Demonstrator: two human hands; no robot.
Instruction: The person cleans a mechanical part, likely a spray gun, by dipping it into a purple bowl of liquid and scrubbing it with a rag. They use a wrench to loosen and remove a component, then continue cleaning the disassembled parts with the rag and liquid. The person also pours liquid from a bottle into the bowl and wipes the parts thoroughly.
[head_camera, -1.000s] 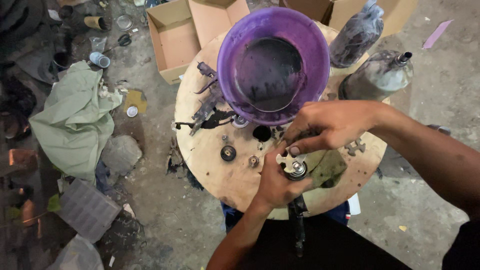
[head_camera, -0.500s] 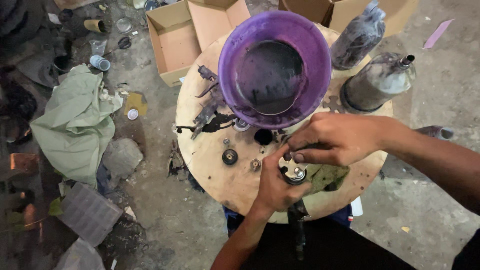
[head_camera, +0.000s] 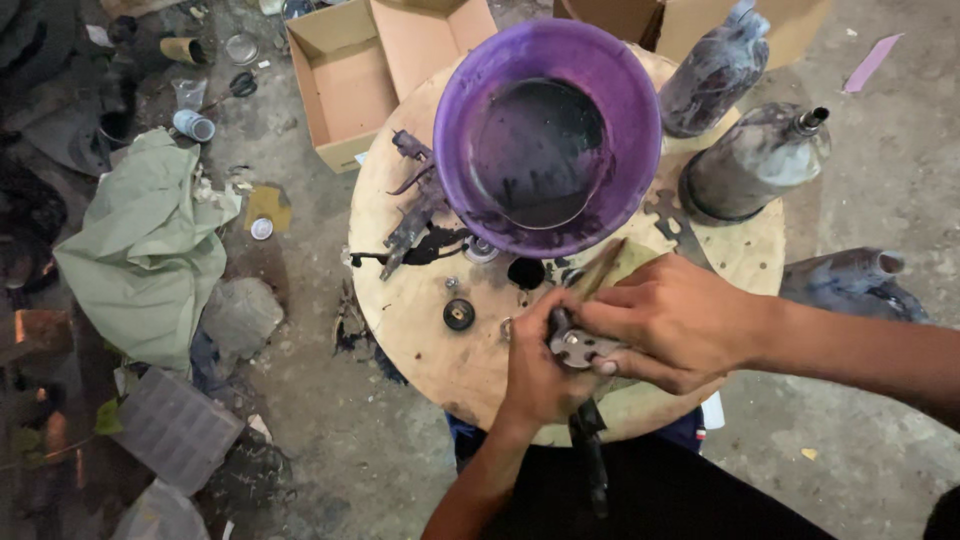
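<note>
My left hand (head_camera: 538, 368) grips a dark spray gun (head_camera: 590, 455) near the front edge of a round wooden table (head_camera: 420, 320); the gun's handle hangs down toward my body. My right hand (head_camera: 685, 320) presses a small flat metal wrench (head_camera: 573, 347) onto the gun's head, fingers closed around it. A green cloth (head_camera: 628, 262) shows just above my right hand. Behind both hands stands a purple basin (head_camera: 548, 60) holding dark liquid.
Dark gun parts (head_camera: 415, 210) and a small round fitting (head_camera: 458, 314) lie left of the basin. Two stained paint cups (head_camera: 755, 160) stand at the back right, a flat wrench (head_camera: 682, 228) beside them. Open cardboard boxes (head_camera: 350, 80), a green sheet (head_camera: 145, 250) and scattered litter lie on the floor.
My right hand has come down and toward me, laying the small wrench on the gun's head. The flat wrench on the table behind it is uncovered. My left hand barely moved.
</note>
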